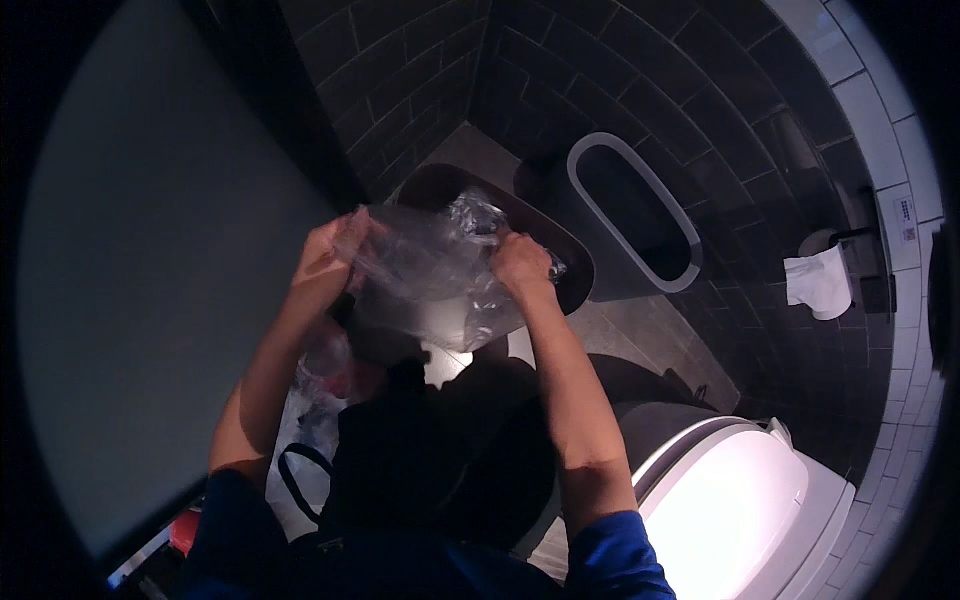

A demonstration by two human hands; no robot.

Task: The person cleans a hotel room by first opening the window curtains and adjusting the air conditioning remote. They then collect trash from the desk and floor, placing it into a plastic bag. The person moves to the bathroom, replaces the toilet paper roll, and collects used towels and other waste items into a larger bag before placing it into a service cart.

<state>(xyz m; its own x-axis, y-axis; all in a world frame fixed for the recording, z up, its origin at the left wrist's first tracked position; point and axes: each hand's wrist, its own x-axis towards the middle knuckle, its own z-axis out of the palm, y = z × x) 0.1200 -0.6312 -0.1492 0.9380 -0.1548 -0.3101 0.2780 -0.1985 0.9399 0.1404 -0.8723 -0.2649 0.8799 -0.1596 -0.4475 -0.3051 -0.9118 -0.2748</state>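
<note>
A clear plastic bag (420, 262) is stretched between my two hands above a dark bin (574, 251). At its left edge, my left hand (330, 251) grips the gathered film. My right hand (523, 259) is closed on a bunched part of the same bag, over the bin's opening. Crumpled film (476, 210) rises just beyond my right hand. Below the bag, my dark-clothed legs and the film's glare hide much of the floor.
A grey oval bin (581, 180) stands behind the dark one, against dark tiles. To the right are a toilet with its lid down (727, 502) and a toilet paper roll (825, 281). A grey panel (150, 262) fills the left. Another clear bag (307, 420) is by my left forearm.
</note>
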